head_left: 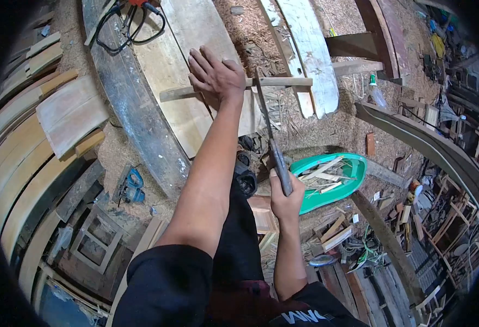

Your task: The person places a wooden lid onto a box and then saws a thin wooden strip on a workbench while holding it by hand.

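Left hand lies flat, fingers spread, pressing the wooden slat onto the plank. The slat's long axis runs crosswise to me. Right hand is fisted round the long knife handle, nearer my body, with the blade crossing the slat just right of my left hand.

Black short sleeves covered both upper arms; forearms, left hand and right hand were bare; white lettering marked right sleeve; dark trousers below.
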### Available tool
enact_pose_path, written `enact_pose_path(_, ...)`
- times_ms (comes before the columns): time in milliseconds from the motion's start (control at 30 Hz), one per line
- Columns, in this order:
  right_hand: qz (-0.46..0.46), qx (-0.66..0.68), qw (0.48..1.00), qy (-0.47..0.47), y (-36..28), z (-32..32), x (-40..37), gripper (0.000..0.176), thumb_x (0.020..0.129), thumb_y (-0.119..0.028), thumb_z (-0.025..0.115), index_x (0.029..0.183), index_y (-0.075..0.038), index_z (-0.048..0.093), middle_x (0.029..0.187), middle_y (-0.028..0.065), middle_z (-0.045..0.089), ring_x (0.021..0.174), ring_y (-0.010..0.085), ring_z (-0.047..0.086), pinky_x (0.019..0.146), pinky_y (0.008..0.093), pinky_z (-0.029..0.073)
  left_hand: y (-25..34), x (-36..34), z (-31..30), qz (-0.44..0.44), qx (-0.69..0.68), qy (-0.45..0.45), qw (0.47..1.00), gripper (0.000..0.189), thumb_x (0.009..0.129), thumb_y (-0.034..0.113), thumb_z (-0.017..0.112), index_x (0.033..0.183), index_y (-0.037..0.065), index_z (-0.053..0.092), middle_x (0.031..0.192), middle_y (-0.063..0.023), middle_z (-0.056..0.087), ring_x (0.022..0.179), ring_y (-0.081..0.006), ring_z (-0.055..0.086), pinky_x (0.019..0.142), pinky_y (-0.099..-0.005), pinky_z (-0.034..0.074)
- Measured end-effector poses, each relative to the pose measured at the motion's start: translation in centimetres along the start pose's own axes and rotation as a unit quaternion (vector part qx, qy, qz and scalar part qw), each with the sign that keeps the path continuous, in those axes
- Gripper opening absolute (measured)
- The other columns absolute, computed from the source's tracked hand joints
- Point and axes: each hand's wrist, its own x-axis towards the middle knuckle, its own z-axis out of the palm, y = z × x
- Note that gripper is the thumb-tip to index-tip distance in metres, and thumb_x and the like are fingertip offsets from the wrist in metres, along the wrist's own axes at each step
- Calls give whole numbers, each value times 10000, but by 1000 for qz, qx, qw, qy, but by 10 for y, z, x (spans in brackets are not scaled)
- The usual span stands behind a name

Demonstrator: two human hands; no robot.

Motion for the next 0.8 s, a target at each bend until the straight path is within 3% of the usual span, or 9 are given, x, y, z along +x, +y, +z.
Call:
enact_pose_path(67, -21, -3, 1000, -14, 17, -1, 3, 270, 927, -152, 646, 714, -7, 569, 565, -40, 432, 549, 46, 381, 481, 282, 340, -2, 0, 3, 7, -3, 12, 1000, 708, 851, 282, 466, 1487, 1, 331, 1587, -234, 235, 1478, -364, 189, 1142, -600, 62)
enact_pose_path(200, -20, 0, 1000, -24, 20, 15, -7, 340, 935, -249, 689, 716, -8, 589, 550, -17, 436, 530, 59, 376, 473, 289, 330, 2, 3, -4, 20, 87, -52, 995, 740, 882, 295, 436, 1524, -16, 237, 1604, -257, 160, 1499, -379, 118, 1139, -627, 78)
enact_pose_path(233, -27, 51, 998, 3, 12, 21, -9, 376, 929, -281, 703, 693, -13, 585, 530, -2, 431, 516, 64, 370, 464, 297, 322, 4, 5, -6, 29, 122, -78, 989, 753, 902, 315, 423, 1535, -22, 194, 1603, -283, 117, 1504, -398, 77, 1137, -644, 84)
enact_pose_path(333, -17, -17, 999, 40, 10, 20, -5, 392, 936, -277, 689, 671, -10, 577, 509, 10, 430, 498, 71, 367, 459, 306, 328, 2, 7, 1, 46, 107, -64, 991, 750, 917, 335, 416, 1537, -20, 184, 1595, -303, 109, 1500, -416, 69, 1137, -655, 78)
enact_pose_path(500, -69, -42, 996, 28, -13, 42, 55, 347, 920, -198, 679, 658, -1, 565, 508, 24, 413, 500, 76, 374, 465, 313, 345, 0, 4, 1, 44, 51, -16, 998, 734, 888, 374, 499, 1501, 14, 315, 1590, -230, 223, 1485, -347, 187, 1148, -637, 83)
enact_pose_path(567, -81, -41, 996, 20, -3, 50, 71, 326, 907, -178, 683, 664, 4, 565, 517, 31, 415, 507, 78, 383, 471, 317, 354, -2, 0, -5, 43, 54, -44, 997, 739, 882, 374, 497, 1504, 19, 314, 1601, -219, 202, 1493, -343, 166, 1146, -650, 69)
enact_pose_path(667, -42, -36, 998, 23, -3, 22, 15, 301, 892, -169, 682, 676, 11, 573, 527, 47, 433, 508, 88, 403, 480, 326, 368, 0, 5, -2, 44, 30, -42, 998, 744, 849, 347, 516, 1494, 22, 338, 1602, -205, 218, 1493, -341, 174, 1141, -664, 48)
enact_pose_path(800, -67, -38, 996, 40, 4, 30, 36, 283, 878, -169, 677, 681, 9, 581, 525, 52, 454, 507, 95, 422, 485, 326, 379, -1, 3, -2, 44, 57, -35, 997, 726, 853, 357, 518, 1492, 50, 361, 1592, -191, 249, 1481, -321, 214, 1146, -646, 69)
